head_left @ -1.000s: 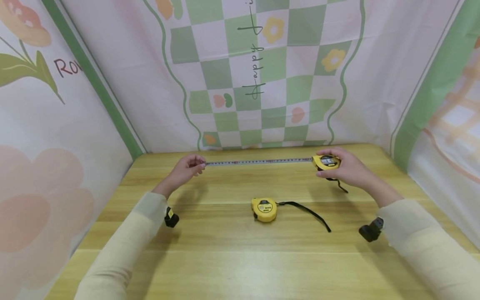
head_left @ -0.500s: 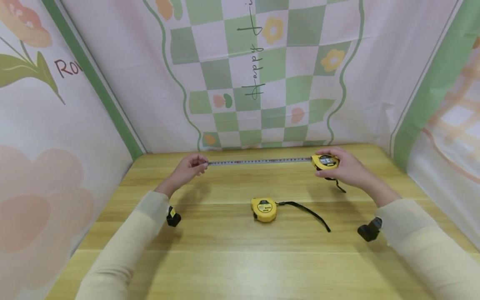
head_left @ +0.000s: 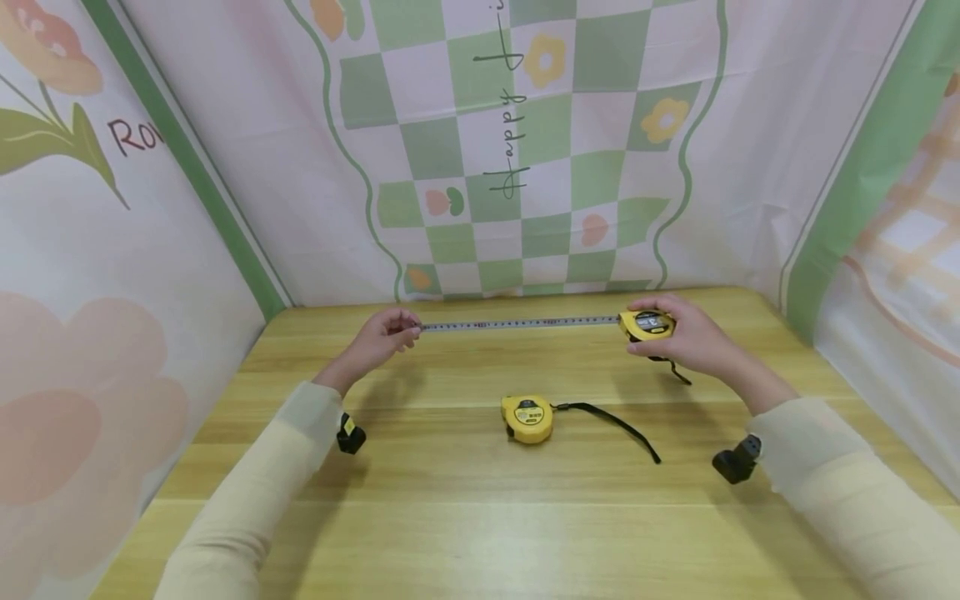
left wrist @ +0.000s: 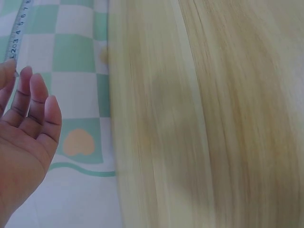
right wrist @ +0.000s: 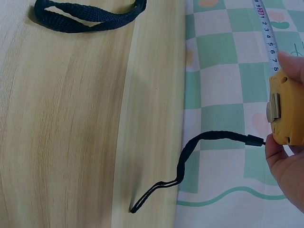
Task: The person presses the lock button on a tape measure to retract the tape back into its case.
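My right hand (head_left: 693,337) grips a yellow tape measure (head_left: 647,325) by its case, above the far right of the table. From the case a metal blade (head_left: 525,323) runs straight to the left, with numbers along it. My left hand (head_left: 378,343) pinches the end of that blade between thumb and forefinger, the other fingers loosely bent in the left wrist view. A black wrist strap (right wrist: 209,136) dangles from the held case, whose metal belt clip (right wrist: 274,108) faces the right wrist camera. A second yellow tape measure (head_left: 528,419) lies on the table nearer to me, its blade wound in.
The second tape measure's black strap (head_left: 615,425) trails right across the wooden table (head_left: 480,533). A patterned cloth wall (head_left: 547,192) rises behind the table's far edge, with more cloth at both sides. Black cameras (head_left: 351,434) sit on both wrists.
My left hand has shifted slightly right with the blade's end, and my right hand slightly left with the case. The stretch of blade between them is a little shorter. The second tape measure stays put.
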Tool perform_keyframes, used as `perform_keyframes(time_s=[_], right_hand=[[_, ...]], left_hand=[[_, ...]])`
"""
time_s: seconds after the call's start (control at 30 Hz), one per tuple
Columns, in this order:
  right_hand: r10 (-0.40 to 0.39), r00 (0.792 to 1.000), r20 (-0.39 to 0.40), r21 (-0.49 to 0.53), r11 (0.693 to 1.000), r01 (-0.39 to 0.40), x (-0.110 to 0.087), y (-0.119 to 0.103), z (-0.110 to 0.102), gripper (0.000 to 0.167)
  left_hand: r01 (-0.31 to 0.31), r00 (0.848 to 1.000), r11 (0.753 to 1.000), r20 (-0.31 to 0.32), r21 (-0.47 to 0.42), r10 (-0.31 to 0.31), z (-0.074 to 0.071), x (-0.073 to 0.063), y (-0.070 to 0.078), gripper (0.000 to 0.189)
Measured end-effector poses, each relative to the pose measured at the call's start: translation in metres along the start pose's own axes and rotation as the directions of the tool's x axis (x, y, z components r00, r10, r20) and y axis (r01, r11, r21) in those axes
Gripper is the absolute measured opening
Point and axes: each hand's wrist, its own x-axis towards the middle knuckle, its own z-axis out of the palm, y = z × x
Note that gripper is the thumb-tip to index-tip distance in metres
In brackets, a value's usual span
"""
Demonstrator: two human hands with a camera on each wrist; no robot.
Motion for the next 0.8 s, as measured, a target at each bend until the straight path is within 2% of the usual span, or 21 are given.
perform_keyframes(time_s=[0.27, 0.8], right_hand=[[0.010, 1.000, 0.014, 0.030, 1.000, -0.010, -0.0009, -0.0013, 0.0018, 0.059], [0.005, 1.000, 0.013, 0.005, 1.000, -0.005, 0.0031, -0.0057, 0.0075, 0.058]], left_hand=[[0.005, 1.000, 1.000, 0.008, -0.006, -0.005, 0.0023, 0.0008, -0.0015, 0.016], [-0.007, 1.000, 1.000, 0.023, 0.009, 0.007, 0.0099, 0.0059, -0.0013, 0.016]])
